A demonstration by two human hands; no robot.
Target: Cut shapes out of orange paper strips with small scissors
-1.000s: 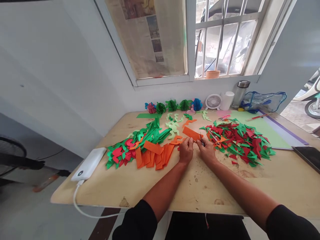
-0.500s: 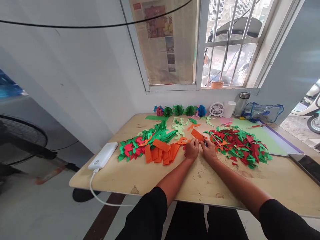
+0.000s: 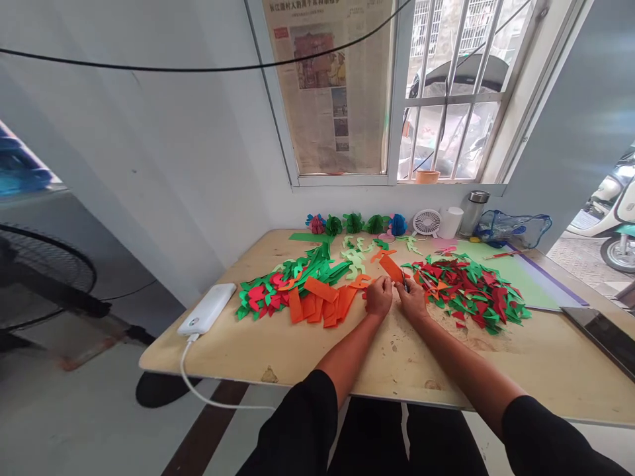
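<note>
My left hand (image 3: 380, 296) is closed on the lower end of an orange paper strip (image 3: 391, 268). Right beside it, my right hand (image 3: 411, 299) is wrapped round small scissors (image 3: 405, 284), whose blades are at the strip's right edge. Folded orange papers (image 3: 322, 301) lie left of my hands, next to green cut papers (image 3: 317, 264) and red cut-outs (image 3: 262, 295). Red and green scraps (image 3: 471, 291) are heaped at the right. Pale green cut-outs (image 3: 354, 260) lie behind my left hand.
A white power bank (image 3: 207, 309) with a cable lies at the table's left. Paper ornaments (image 3: 353, 223), a small fan (image 3: 426, 223), a white cylinder (image 3: 450, 223), a bottle (image 3: 473, 214) and a clear bag (image 3: 516, 228) line the wall. A dark tablet (image 3: 602, 337) lies far right.
The camera view has shifted slightly. The orange strip now stands at a steeper angle between my hands, which stay close together.
</note>
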